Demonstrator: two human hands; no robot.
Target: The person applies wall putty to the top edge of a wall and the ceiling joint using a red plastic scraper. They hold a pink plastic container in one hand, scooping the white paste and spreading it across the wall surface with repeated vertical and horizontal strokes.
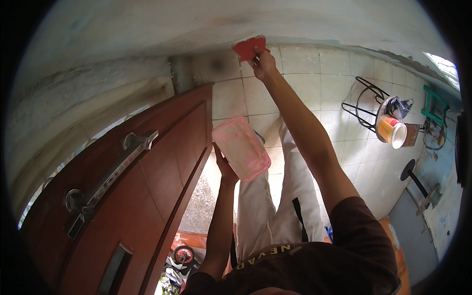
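Observation:
My right hand (261,66) grips a red putty spreader (248,48), held up at the pale wall (309,22) at the top of the view. Lower and left of it, my left hand (223,164) holds a rectangular pink plastic tub (241,147) from its left side; a cream-coloured smear or paste covers its inside. The wall by the spreader has a rough, patchy band along its edge.
A wooden door (118,206) with a long metal handle stands close on my left. At right are a black metal stool (366,113) bearing an orange can (391,132) and dark plastic bag, and a green stool (435,105). A motorbike (177,265) shows beyond the doorway.

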